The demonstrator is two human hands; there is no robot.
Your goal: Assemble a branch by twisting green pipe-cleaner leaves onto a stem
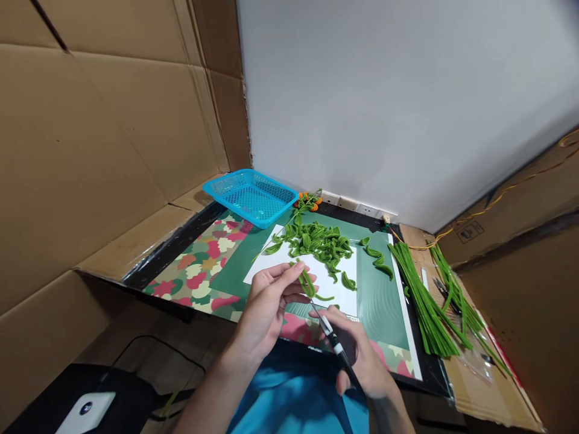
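Looking down from the head view, I see the left hand (266, 301) pinching a green fuzzy stem (308, 282) between thumb and fingertips. Its grip is narrow and closed on the lower part of the piece, which is held up just over the near edge of the white sheet (346, 296). The right hand (362, 361) has its grip wrapped round the black handles of the scissors (332, 339), whose blades point up and left toward the foot of the stem. I cannot tell whether the blades touch it.

I judge the stem very light, soft and furry outside, with a thin wire core that bends easily and keeps whatever shape it is given. It should not slip, since the fuzz catches on the fingers, and it will not break, though a hard squeeze would flatten its loop. To my eye the best hold is low down, where its strands come together.

It is bright green, narrow and doubled into a long leaf-like loop. Many like pieces lie in a pile (319, 241) on the far part of the sheet. Straight stems (423, 295) lie bundled to the right on the surface (199, 271), and a blue basket (251, 196) sits far left
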